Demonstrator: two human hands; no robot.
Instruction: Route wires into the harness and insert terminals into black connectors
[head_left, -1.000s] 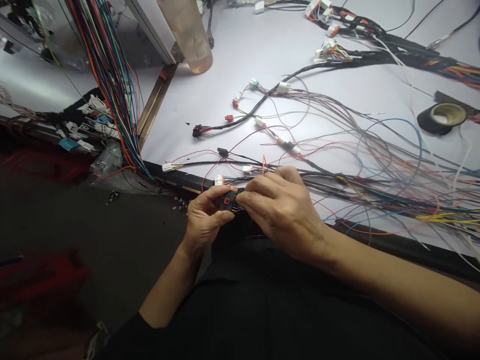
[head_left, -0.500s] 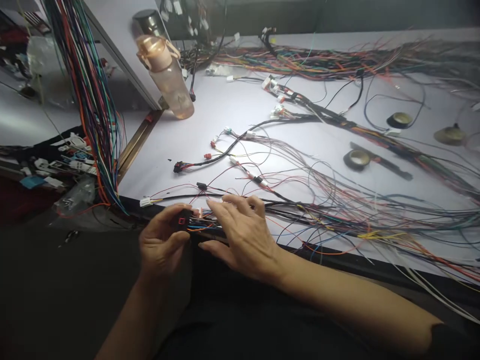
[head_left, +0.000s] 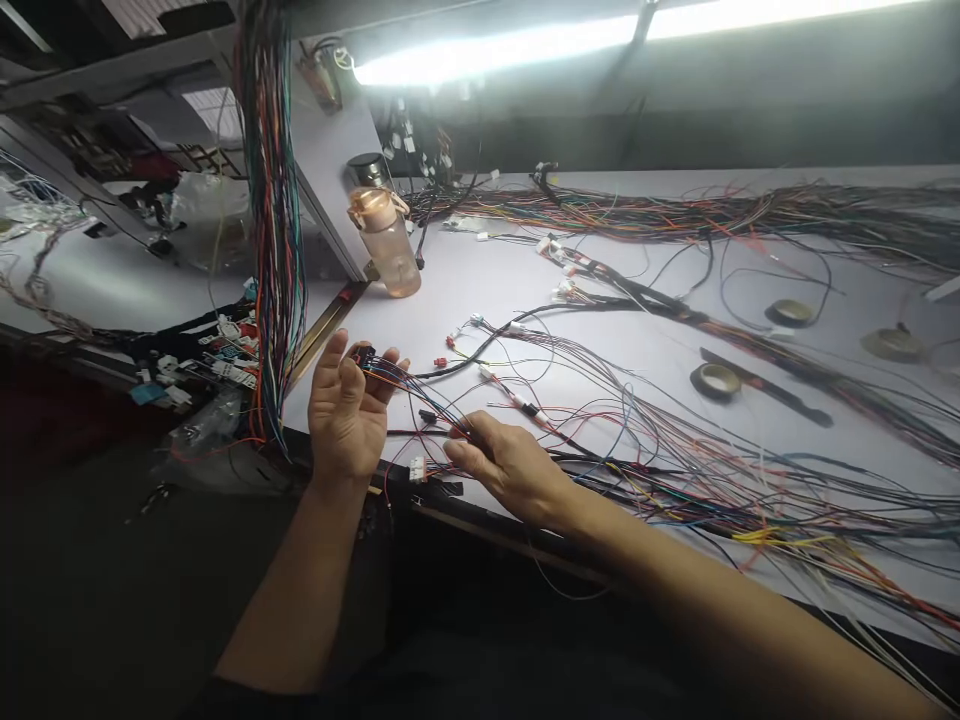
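My left hand point(head_left: 346, 410) is raised palm-up over the table's near left corner and holds a small black connector point(head_left: 363, 355) with a red square mark at its fingertips. A bundle of thin coloured wires point(head_left: 416, 393) runs from the connector down to my right hand point(head_left: 507, 468). That hand rests low on the white table point(head_left: 487, 280) and pinches these wires between thumb and fingers. A small white connector point(head_left: 417, 468) lies just left of my right hand near the table's black front edge.
Loose wire harnesses point(head_left: 735, 470) spread over the table's right half. A pink water bottle point(head_left: 388, 243) stands at the back left. Tape rolls point(head_left: 715, 380) lie mid-right. A thick hanging bundle of coloured wires point(head_left: 274, 220) drops at the left, above a pile of connectors point(head_left: 217, 360).
My left hand has lifted the black connector up and away from the table edge. My right hand has slid along the wires and closed on them. The view has tilted upward.
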